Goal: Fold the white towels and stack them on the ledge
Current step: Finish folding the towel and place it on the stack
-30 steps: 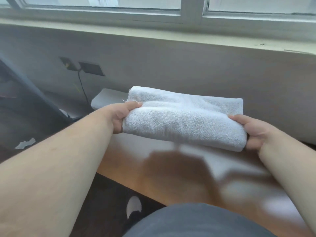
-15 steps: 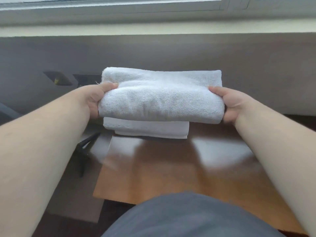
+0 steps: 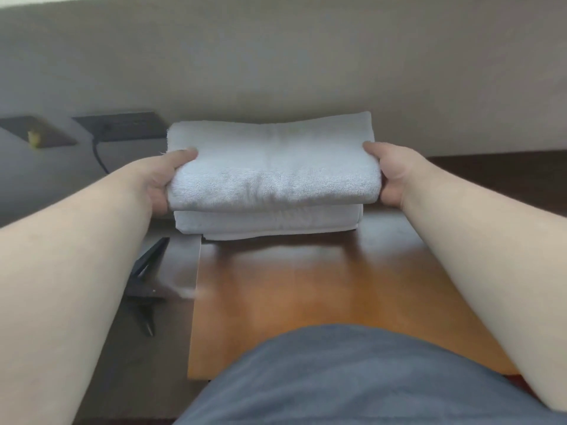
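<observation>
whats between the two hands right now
In the head view, the folded towel spans the whole gap, the left hand gripping one end and the right hand the other, above a towel stack.

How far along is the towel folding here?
Done: one folded towel already lies on the wooden ledge. In hand: a second folded towel, held at its ends by the left hand and right hand, right above the first. Left: setting it down and releasing the grip. No further towels are in view.
</observation>
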`<move>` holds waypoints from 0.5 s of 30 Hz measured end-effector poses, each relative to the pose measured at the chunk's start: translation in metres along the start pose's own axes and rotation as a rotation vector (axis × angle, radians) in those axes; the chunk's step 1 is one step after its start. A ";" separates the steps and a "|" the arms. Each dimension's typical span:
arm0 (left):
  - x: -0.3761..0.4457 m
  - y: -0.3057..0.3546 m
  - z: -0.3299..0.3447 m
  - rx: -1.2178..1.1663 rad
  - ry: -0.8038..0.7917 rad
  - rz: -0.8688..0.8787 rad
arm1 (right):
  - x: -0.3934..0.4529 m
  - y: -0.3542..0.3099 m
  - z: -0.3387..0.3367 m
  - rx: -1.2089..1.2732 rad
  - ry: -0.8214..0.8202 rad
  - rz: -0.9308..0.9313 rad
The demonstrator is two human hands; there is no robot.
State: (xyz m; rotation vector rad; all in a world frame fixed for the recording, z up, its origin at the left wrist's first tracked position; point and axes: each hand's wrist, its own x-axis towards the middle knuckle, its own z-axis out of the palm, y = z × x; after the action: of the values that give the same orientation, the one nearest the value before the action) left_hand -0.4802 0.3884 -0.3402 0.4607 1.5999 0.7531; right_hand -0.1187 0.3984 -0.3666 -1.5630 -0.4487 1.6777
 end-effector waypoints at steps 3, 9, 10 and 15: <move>0.017 -0.006 -0.003 0.008 0.009 -0.041 | 0.014 0.015 0.003 -0.028 0.034 0.014; 0.043 -0.023 -0.001 0.059 0.042 -0.046 | 0.031 0.032 -0.004 -0.037 0.115 -0.071; 0.046 -0.023 -0.001 0.045 0.045 -0.039 | 0.034 0.031 -0.004 -0.024 0.116 -0.101; 0.054 -0.023 -0.008 0.029 0.062 -0.046 | 0.042 0.028 -0.002 -0.141 0.112 -0.099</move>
State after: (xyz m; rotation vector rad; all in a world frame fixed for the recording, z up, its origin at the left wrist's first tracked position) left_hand -0.4945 0.4075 -0.3946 0.4237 1.6753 0.7168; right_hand -0.1222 0.4113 -0.4155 -1.6985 -0.5877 1.5029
